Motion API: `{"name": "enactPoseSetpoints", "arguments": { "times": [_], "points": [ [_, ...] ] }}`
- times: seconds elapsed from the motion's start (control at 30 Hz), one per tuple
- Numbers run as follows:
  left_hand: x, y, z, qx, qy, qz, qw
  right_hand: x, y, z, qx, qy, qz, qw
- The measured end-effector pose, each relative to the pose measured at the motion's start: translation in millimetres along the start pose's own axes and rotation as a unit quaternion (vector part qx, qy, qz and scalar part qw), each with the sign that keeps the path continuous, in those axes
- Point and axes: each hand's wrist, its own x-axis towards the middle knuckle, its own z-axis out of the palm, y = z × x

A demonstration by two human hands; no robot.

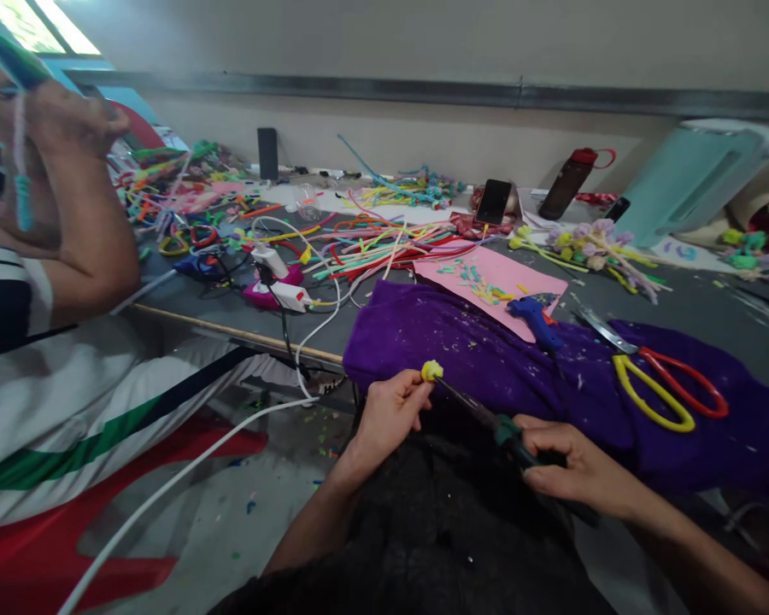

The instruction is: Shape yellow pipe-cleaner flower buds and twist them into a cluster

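Note:
My left hand (390, 412) pinches a small yellow fuzzy piece (431, 371) between thumb and fingers, just at the near edge of a purple cloth (461, 337). My right hand (573, 465) grips the green handle of a thin dark tool (487, 418) whose tip reaches up to the yellow piece. Both hands sit over my dark lap, in front of the grey table (185, 299).
Yellow-and-red scissors (663, 384) and a blue glue gun (535, 318) lie on the purple cloth, beside a pink sheet (487, 273). Pipe cleaners (372, 239) cover the table's middle. Another person (51, 282) sits at left. A white cable (185, 470) hangs down.

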Motion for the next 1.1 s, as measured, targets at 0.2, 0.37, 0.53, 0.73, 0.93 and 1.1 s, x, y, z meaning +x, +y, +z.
{"name": "enactPoseSetpoints", "arguments": {
  "times": [0.2,0.37,0.53,0.73,0.93,1.1],
  "points": [
    [3,-5,-0.8,-0.064,-0.025,-0.007,0.998,-6,-5,8,-0.107,0.056,-0.04,0.992],
    [2,-5,1.4,-0.078,-0.03,-0.016,0.996,-5,-1,6,-0.113,0.064,-0.043,0.991],
    [2,-5,1.1,-0.073,-0.032,-0.014,0.997,-5,0,8,-0.104,0.057,-0.04,0.992],
    [2,-2,-0.3,-0.068,-0.037,-0.011,0.997,-4,0,11,-0.078,0.054,-0.029,0.995],
    [2,-1,-0.8,-0.06,-0.037,-0.013,0.997,-3,1,12,-0.012,0.036,-0.01,0.999],
    [2,-1,-1.6,-0.066,-0.035,-0.005,0.997,-3,3,13,0.081,0.027,0.012,0.996]
  ]
}}
